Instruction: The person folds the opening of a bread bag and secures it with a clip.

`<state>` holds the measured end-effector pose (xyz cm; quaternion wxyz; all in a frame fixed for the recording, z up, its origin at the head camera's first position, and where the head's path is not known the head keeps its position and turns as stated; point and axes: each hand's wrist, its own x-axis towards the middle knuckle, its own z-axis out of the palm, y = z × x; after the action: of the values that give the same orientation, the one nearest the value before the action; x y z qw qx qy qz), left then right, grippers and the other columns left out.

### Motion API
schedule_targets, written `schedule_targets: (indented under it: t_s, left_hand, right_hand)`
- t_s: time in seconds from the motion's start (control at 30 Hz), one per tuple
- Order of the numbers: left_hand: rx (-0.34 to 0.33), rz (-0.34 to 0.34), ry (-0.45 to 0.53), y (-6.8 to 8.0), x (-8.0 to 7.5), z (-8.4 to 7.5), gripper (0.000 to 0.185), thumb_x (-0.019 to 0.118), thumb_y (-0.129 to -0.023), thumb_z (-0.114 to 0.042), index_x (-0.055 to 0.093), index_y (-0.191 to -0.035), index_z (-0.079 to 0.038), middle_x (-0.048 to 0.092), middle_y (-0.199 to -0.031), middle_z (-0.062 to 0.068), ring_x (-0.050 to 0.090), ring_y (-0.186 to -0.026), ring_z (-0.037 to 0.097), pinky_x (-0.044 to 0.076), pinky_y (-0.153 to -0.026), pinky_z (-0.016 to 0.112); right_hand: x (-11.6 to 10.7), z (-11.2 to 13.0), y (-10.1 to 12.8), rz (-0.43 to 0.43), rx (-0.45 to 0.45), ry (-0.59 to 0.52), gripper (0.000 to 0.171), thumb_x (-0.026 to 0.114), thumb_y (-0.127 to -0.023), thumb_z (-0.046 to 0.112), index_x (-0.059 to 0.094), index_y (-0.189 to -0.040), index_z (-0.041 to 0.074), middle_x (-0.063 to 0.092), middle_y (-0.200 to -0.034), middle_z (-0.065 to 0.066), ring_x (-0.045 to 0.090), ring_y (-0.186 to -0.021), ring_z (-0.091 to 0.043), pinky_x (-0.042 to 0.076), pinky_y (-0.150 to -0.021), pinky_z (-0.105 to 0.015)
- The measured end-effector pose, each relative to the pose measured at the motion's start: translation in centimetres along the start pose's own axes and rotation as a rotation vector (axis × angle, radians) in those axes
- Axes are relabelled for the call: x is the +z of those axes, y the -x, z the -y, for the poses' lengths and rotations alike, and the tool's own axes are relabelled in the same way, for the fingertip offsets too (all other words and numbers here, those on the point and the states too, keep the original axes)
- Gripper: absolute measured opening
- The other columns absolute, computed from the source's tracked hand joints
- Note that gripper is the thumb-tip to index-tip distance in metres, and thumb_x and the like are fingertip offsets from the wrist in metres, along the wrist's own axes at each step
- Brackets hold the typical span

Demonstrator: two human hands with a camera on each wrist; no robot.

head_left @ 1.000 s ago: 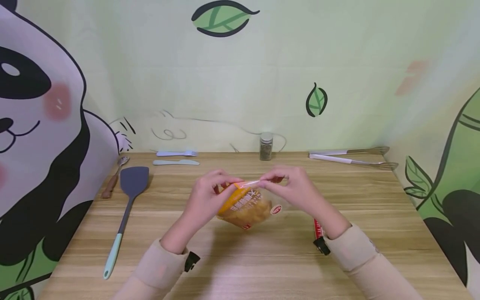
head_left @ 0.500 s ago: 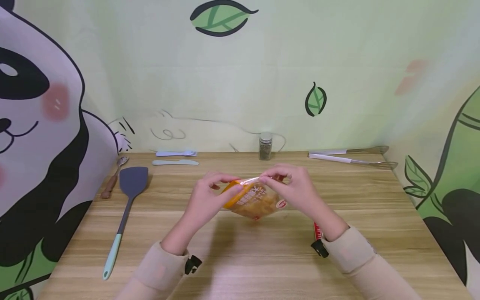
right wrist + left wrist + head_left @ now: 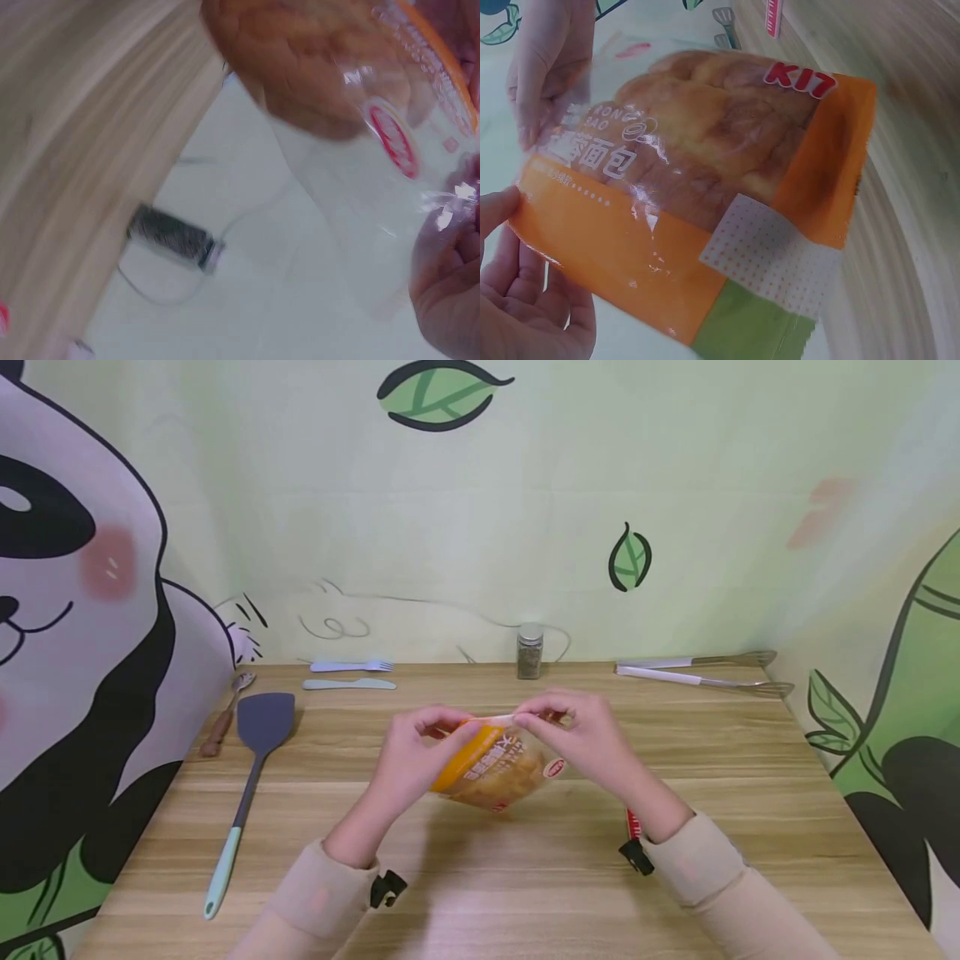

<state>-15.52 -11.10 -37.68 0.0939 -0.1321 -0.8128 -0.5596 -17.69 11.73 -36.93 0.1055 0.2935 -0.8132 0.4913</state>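
A packaged bread point(image 3: 495, 772) in a clear and orange plastic bag hangs above the table between both hands. My left hand point(image 3: 416, 747) pinches the bag's upper edge on the orange side, thumb in front. Close beside it, my right hand point(image 3: 573, 731) pinches the same edge between thumb and fingers. In the left wrist view the golden-brown bread point(image 3: 712, 120) shows through the clear film, with orange and green panels along the bag's sides. The right wrist view shows a red oval logo point(image 3: 391, 139) on the clear part near my right fingers.
A spatula point(image 3: 262, 727) and a wooden-handled fork point(image 3: 225, 718) lie at the left. A lilac fork point(image 3: 352, 667), pale knife point(image 3: 348, 684), spice jar point(image 3: 529, 652) and two white-handled whisks point(image 3: 675, 677) line the back. A red-and-white item point(image 3: 633, 822) lies partly under my right wrist.
The bag swung slightly right and up, then back left and down, while both hands kept their pinch on its top edge. The things on the table stay put.
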Motion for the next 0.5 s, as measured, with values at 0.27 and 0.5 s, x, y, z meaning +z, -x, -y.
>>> schedule_targets:
  t_s: [0.27, 0.5]
  left_hand:
    - [0.039, -0.043, -0.033, 0.13, 0.2, -0.31, 0.01, 0.077, -0.084, -0.022, 0.076, -0.086, -0.013, 0.07, -0.078, -0.01, 0.06, -0.07, 0.013, 0.05, -0.071, 0.039]
    - [0.034, -0.059, -0.018, 0.1, 0.45, -0.37, 0.01, 0.076, -0.085, -0.021, 0.075, -0.085, -0.011, 0.07, -0.078, -0.007, 0.059, -0.066, 0.015, 0.051, -0.068, 0.038]
  right_hand:
    - [-0.48, 0.23, -0.51, 0.006, -0.047, 0.186, 0.01, 0.073, -0.087, 0.023, 0.075, -0.088, 0.013, 0.07, -0.084, 0.008, 0.057, -0.063, -0.006, 0.05, -0.055, -0.025]
    - [-0.6, 0.28, -0.58, 0.034, -0.018, 0.182, 0.011, 0.071, -0.089, 0.024, 0.075, -0.09, 0.014, 0.07, -0.087, 0.009, 0.059, -0.069, -0.006, 0.052, -0.061, -0.025]
